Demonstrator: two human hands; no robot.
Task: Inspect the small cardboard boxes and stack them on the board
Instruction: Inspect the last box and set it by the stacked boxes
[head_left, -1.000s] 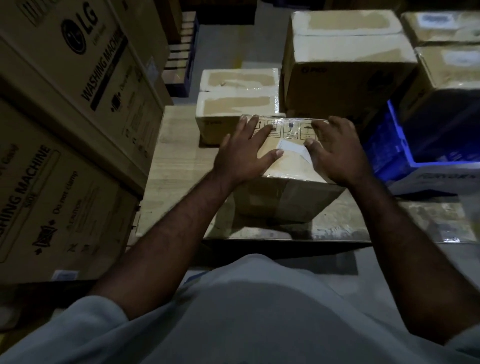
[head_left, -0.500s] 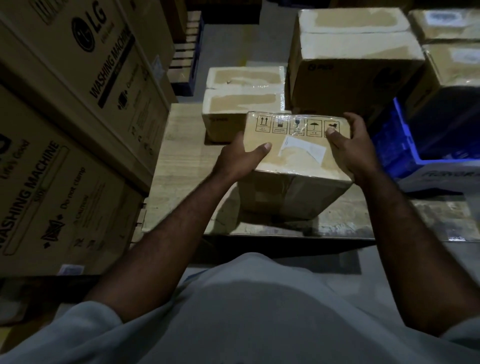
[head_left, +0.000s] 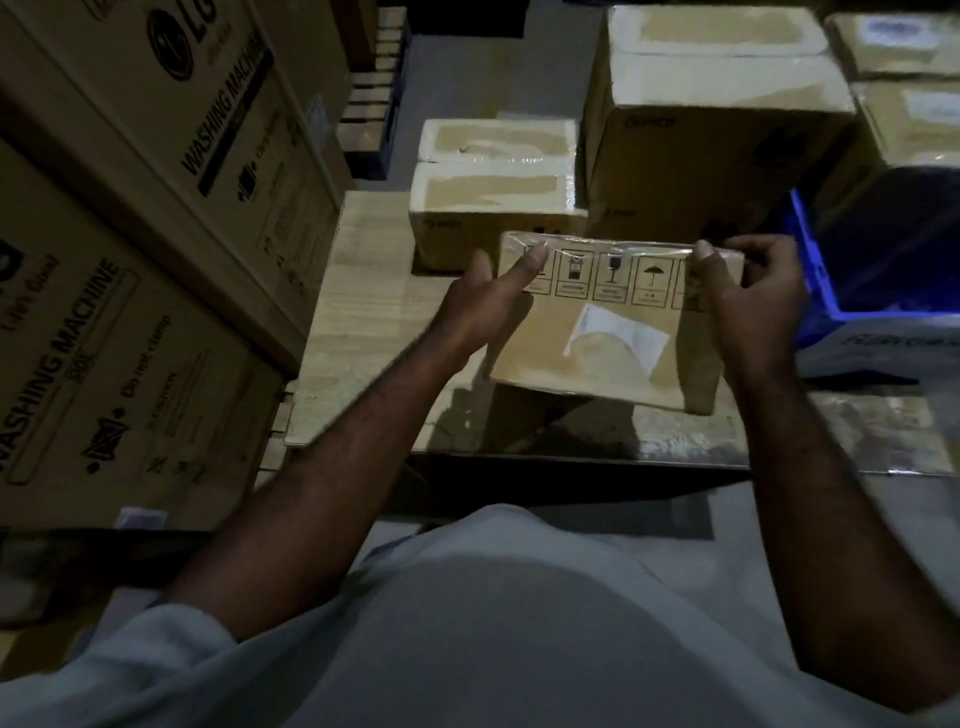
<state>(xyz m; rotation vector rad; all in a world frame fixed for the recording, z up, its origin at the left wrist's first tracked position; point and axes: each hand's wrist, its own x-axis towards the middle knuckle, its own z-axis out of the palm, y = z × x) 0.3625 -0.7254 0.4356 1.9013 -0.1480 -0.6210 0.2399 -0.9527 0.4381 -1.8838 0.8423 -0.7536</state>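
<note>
I hold a small cardboard box lifted above the wooden board, tilted so its face with handling symbols and a white label turns toward me. My left hand grips its left side with the thumb on the top edge. My right hand grips its right side the same way. Two more small taped boxes stand on the board just behind it, one against the other.
Big washing-machine cartons wall in the left side. A larger taped carton stands at the back right, with more cartons beyond. A blue crate sits at the right. The board's near edge lies below the held box.
The box came up off the board and tipped toward me. My hands went from lying flat on its top to gripping its two sides.
</note>
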